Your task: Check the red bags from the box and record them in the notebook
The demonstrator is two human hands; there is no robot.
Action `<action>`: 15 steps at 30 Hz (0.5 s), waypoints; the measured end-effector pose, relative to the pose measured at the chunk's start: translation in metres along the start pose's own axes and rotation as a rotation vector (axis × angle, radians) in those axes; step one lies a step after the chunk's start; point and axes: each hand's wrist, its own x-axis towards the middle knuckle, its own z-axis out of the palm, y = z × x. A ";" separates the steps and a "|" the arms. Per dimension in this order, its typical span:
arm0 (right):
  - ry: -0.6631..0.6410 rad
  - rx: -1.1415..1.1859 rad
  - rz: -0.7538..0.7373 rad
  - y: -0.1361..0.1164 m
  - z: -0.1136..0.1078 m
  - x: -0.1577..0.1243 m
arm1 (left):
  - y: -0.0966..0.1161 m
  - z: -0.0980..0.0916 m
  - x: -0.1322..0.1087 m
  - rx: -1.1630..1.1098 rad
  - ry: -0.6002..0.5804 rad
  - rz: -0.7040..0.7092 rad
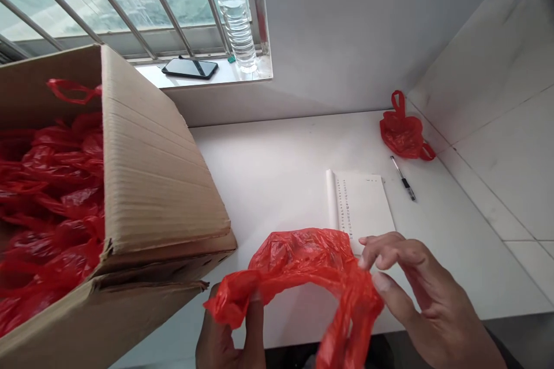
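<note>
A crumpled red plastic bag is stretched in an arch above the near edge of the table. My left hand pinches its left end, thumb in front and the other fingers mostly hidden behind the plastic. At the bag's right side is my right hand, its thumb and fingers spread, with the fingertips at or very near the plastic. A loose strip of the bag hangs down below the right fingertips. Partly covered by the bag and the right fingers is an open notebook with handwritten marks.
A cardboard box full of red plastic bags stands at the left. A pen and another red bag lie on the white table by the tiled wall. The windowsill holds a phone and a water bottle.
</note>
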 end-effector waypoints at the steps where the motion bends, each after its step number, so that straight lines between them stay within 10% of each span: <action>1: -0.042 -0.006 0.000 -0.003 -0.001 0.002 | -0.002 -0.002 0.000 -0.038 -0.035 -0.035; 8: -0.806 -0.586 -0.050 -0.017 0.028 0.020 | 0.035 -0.001 -0.004 -0.197 -0.077 -0.044; 15: -0.718 -0.958 -0.060 -0.008 0.046 0.023 | 0.044 0.000 -0.007 -0.264 -0.121 -0.185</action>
